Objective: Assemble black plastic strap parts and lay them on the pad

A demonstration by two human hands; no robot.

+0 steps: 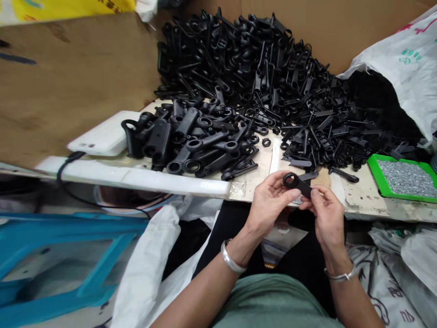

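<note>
Between my two hands, just over the table's front edge, is a black plastic part [302,187] with a ring at one end and a flat arm. My left hand [272,193] is closed on it near the ring, thumb on its lower side. My right hand [324,205] pinches the flat end. Behind the fingers a thin flat black piece [310,175] shows; I cannot tell whether it is held or lies on the table. A heap of similar ringed black parts [205,141] lies to the left, and smaller flat black pieces [321,136] are beyond my hands.
A large pile of black parts [239,54] rises at the back against cardboard [324,27]. At right sits a green tray [375,175] of small metal pieces. A white box [102,134] with a black cable [61,175] is at left. Below stands a blue stool [99,269].
</note>
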